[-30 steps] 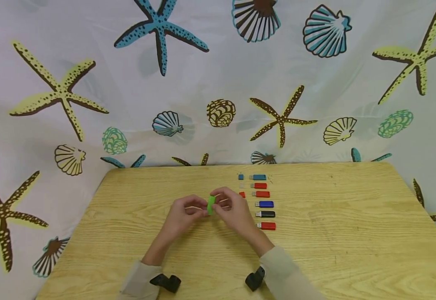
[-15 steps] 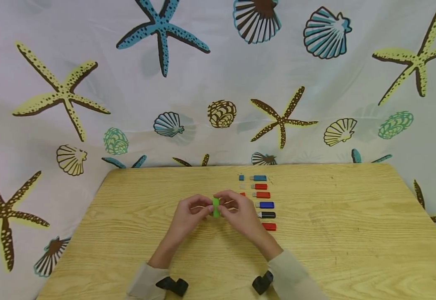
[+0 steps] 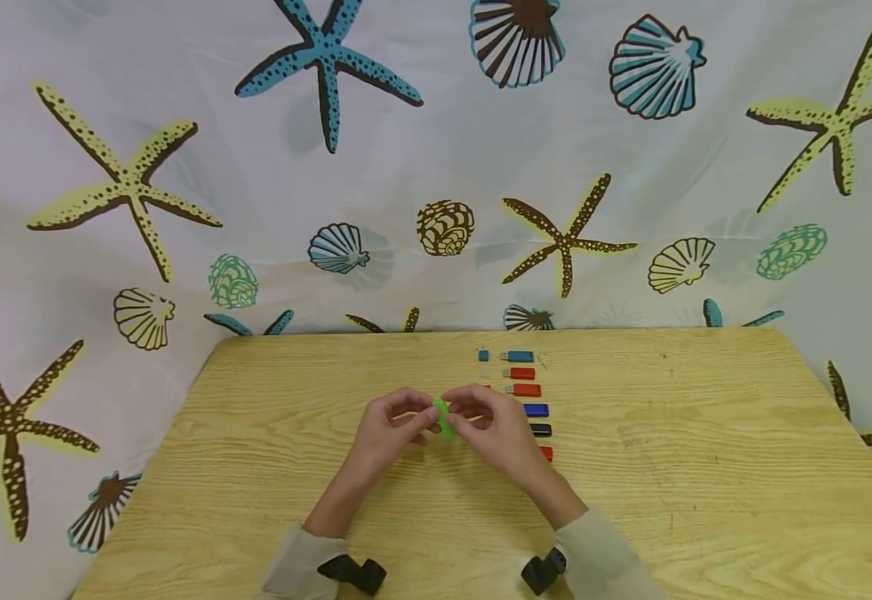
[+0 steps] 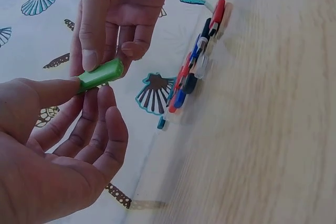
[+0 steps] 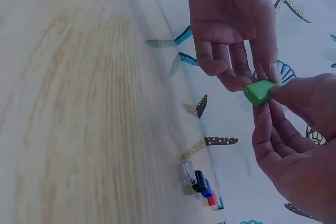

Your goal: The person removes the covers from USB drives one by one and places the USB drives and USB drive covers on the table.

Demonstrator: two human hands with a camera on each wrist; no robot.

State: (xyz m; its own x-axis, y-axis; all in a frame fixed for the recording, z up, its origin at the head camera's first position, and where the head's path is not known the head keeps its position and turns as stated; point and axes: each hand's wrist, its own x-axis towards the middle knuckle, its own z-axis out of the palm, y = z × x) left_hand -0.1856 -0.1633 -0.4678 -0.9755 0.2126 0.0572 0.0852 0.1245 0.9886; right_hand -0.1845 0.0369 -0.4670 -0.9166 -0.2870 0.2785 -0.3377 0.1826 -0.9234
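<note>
Both hands hold a green USB stick (image 3: pixel 444 421) between them, in front of me over the table. My left hand (image 3: pixel 385 427) pinches it from the left with thumb and fingers. My right hand (image 3: pixel 499 429) pinches it from the right. In the left wrist view the stick (image 4: pixel 102 73) shows a smooth, rounded green body, with the left thumb at one end and the right thumb on its far part. No metal plug shows on it. From the right wrist the blunt green end (image 5: pixel 257 94) faces the camera, and fingers cover the rest.
Right of the hands, a column of USB sticks lies on the wooden table (image 3: pixel 706 467): teal (image 3: pixel 520 357), two red, blue (image 3: pixel 537 410), black (image 3: pixel 542 430) and another red (image 3: pixel 547 453). The right hand partly covers the nearer ones. A teal cap (image 3: pixel 483 356) lies left of the column. A patterned curtain hangs behind.
Both hands have shifted right with the green stick, which has tilted the other way. The right hand now covers more of the nearer sticks.
</note>
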